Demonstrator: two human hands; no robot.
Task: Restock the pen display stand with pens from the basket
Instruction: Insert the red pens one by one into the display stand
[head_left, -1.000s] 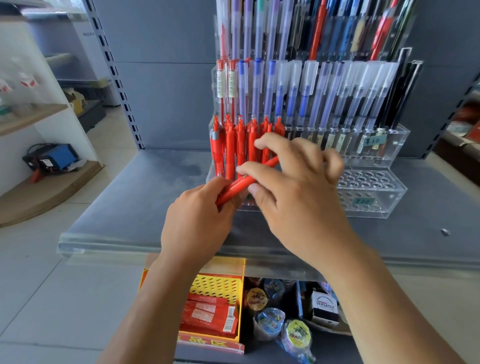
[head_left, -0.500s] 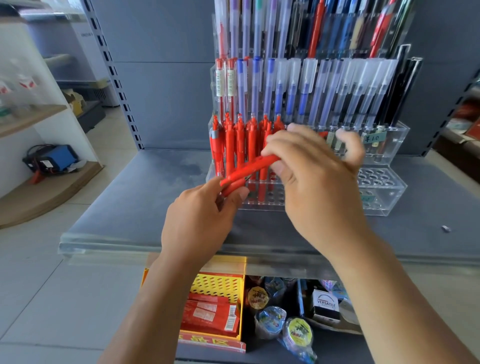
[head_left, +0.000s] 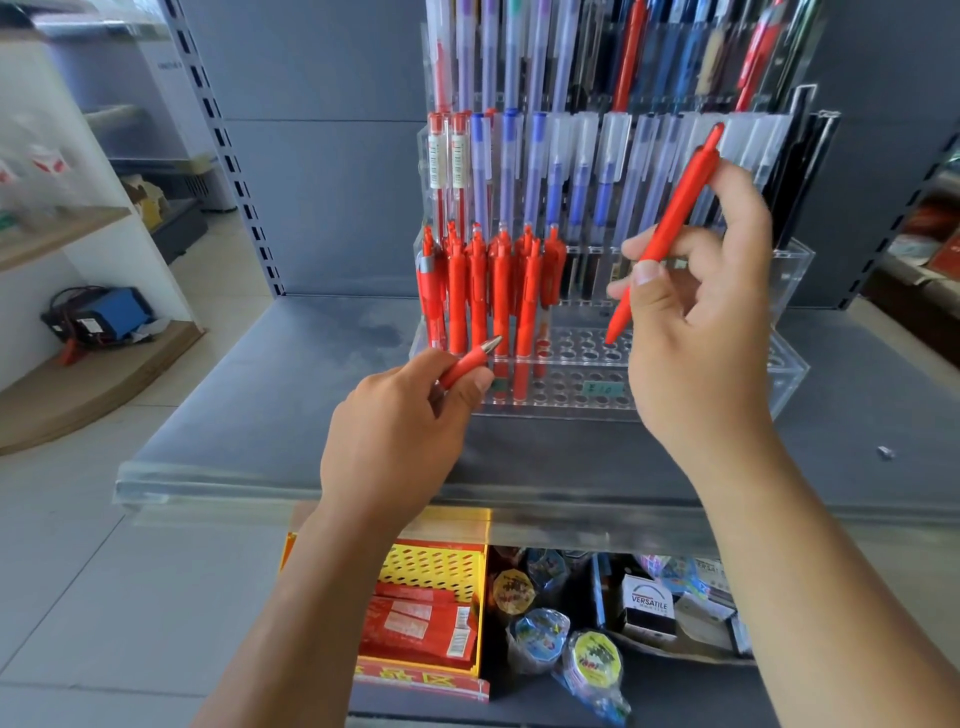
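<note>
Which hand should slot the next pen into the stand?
Probably right: the right hand pinches a red pen tip-down over the empty holes; the left hand grips a silver-tipped pen slanted, tip up.

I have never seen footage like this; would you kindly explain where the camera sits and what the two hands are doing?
There is no machine here: a person works with bare hands, and one wide-angle camera on their head looks down at them. On the grey shelf stands a clear pen display stand, with red pens upright in its left holes and empty holes to the right. The right hand pinches a tilted red pen, tip down toward those empty holes. The left hand grips a silver-tipped red pen. A yellow basket sits below the shelf.
</note>
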